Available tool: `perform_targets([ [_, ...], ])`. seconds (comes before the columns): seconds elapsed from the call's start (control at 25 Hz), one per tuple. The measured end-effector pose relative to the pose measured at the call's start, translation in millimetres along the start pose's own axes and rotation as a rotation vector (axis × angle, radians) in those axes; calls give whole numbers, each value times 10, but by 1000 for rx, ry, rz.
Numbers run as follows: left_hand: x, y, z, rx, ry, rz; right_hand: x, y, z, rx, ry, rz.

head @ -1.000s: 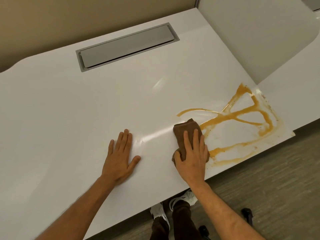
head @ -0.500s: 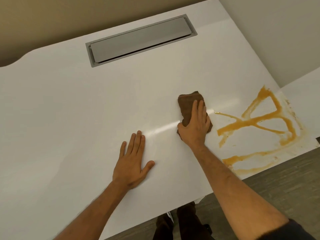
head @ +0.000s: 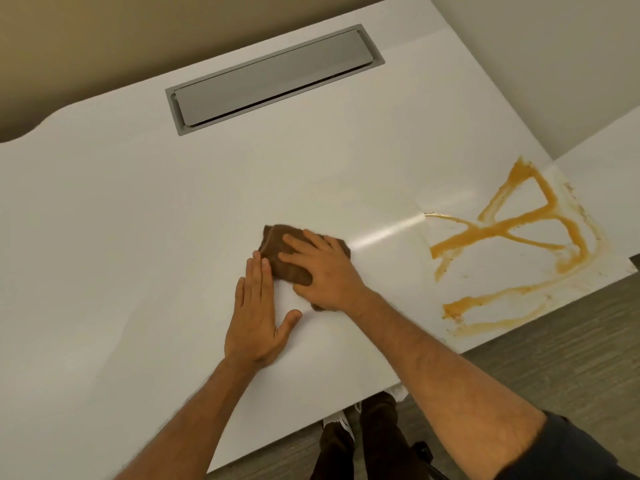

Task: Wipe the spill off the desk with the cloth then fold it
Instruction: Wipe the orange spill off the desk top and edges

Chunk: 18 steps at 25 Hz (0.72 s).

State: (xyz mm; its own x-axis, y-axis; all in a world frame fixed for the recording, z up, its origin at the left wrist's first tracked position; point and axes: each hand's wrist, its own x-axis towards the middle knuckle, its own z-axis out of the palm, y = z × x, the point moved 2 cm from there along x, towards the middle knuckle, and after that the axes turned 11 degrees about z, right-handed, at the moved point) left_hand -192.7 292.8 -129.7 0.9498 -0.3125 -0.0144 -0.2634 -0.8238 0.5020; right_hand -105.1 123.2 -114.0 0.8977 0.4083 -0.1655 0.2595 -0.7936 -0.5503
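From the head camera, the white desk (head: 138,220) fills most of the frame, with a grey cable hatch (head: 273,79) set into its far side. The brown cloth (head: 277,251) lies bunched near the middle of the desk, pinned flat under the right hand (head: 322,271) — palm down, fingers slightly spread and pressed onto the fabric rather than curled around it. The left hand (head: 258,317) rests flat on the bare desk just beside it, fingers together and pointing away from the person, thumb splayed out toward the right wrist; its fingertips (head: 258,265) touch the cloth's near-left edge.

The spill (head: 502,230) — orange-brown streaks forming a crossed, looping pattern — sits well to the right of the cloth, near the desk's right corner and front edge, with faint smears around it. The cloth does not touch it. Below the desk edge, dark trousers (head: 377,441) and a white shoe (head: 341,422) show over grey flooring (head: 571,341).
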Motion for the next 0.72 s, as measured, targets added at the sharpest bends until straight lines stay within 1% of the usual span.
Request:
perform_targets([
  [0.08, -7, -8, -4, -8, 7, 11, -295, -36, 90, -65, -5, -63],
  [0.2, -1, 0, -1, 18, -60, 55, -767, 60, 141, -122, 12, -103],
  [0.28, -11, 21, -4, 70, -105, 88, -1026, 164, 125, -148, 7, -74],
  [0.36, -30, 58, -16, 126, -106, 116, -1268, 282, 83, -148, 21, -23],
  [0.52, -61, 156, -36, 165, -102, 170, -1717, 540, -81, -84, 140, 121],
  [0.6, 29, 285, 0, 143, -112, 216, -1851, 631, -177, -20, 227, 204],
  [0.64, 93, 369, 34, 136, -123, 250, -1893, 645, -228, 71, 276, 270],
  [0.72, 252, 541, 124, 125, -149, 316, -1981, 656, -343, 371, 370, 451],
])
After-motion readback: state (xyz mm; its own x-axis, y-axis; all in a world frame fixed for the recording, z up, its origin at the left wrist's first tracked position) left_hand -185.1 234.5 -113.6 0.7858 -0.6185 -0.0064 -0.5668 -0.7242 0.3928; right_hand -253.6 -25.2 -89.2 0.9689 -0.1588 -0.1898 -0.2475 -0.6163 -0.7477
